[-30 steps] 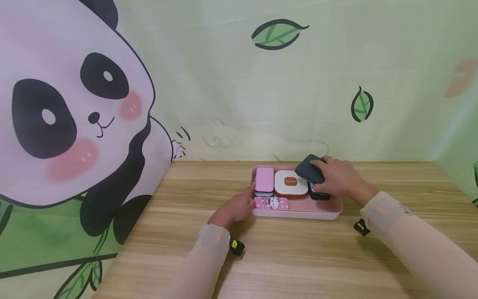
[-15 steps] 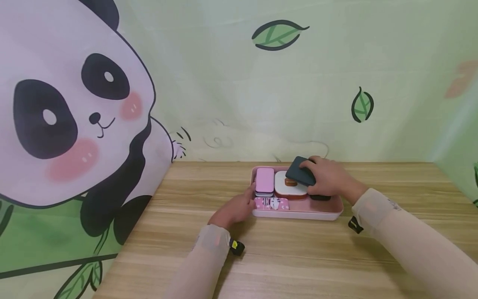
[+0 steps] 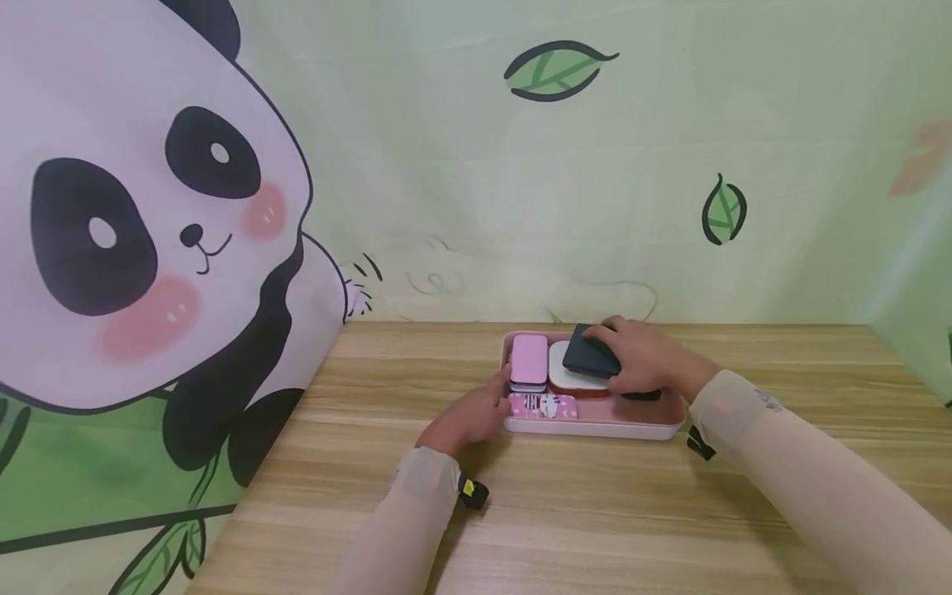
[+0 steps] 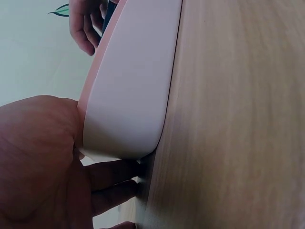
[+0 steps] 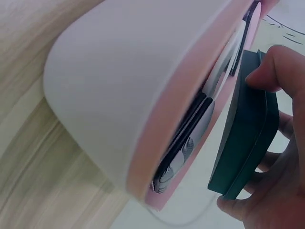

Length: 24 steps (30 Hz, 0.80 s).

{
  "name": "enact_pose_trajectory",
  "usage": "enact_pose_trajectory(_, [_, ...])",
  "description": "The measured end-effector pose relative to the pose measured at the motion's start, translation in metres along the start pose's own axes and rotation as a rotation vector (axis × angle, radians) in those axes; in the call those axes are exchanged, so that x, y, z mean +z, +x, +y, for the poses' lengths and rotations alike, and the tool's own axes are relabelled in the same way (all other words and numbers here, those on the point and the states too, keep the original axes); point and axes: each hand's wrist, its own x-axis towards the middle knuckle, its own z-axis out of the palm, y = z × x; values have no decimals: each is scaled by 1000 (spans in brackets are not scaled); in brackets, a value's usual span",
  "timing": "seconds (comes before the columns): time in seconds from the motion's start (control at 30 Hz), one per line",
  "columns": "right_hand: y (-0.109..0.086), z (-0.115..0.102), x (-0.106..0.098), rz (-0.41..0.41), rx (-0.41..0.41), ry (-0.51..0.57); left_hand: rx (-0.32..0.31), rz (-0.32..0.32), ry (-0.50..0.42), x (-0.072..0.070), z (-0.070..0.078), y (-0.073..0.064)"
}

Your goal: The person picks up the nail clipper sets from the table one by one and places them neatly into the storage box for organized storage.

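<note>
My right hand grips a flat dark green box with its thumb and fingers. The box hangs over a white case with an orange-brown lower edge, partly covering it; in the right wrist view the box is tilted beside the tray's contents. My left hand holds the left end of the pink tray, its thumb at the rim and fingers along the outside, as the left wrist view shows. Inside the tray stand a pink case and, in front of it, a pink patterned packet.
A black-edged item with a patterned face lies at the tray's right end, mostly hidden by my right hand in the head view. The tray stands on a wooden table near its back edge, before a printed cloth wall.
My right hand has moved left and slightly down with the dark green box, from beside the black-edged item to over the white case. The left hand has stayed at the tray's end.
</note>
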Motion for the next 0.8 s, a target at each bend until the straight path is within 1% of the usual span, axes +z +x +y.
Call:
enact_pose_trajectory(0.1, [3,-1,3,-5,-15,-2,-2,1,2,0,-1,0])
enact_pose_trajectory(0.33, [5,-2,7,-40,-20,10,8,0,4,-1,2,-1])
enact_pose_trajectory(0.53, [10,-4,6,-72,-24,-25,21,7,12,-1,2,-1])
enact_pose_trajectory(0.8, [12,-6,3,-101,-69,-69,-9,-7,-34,0,2,-3])
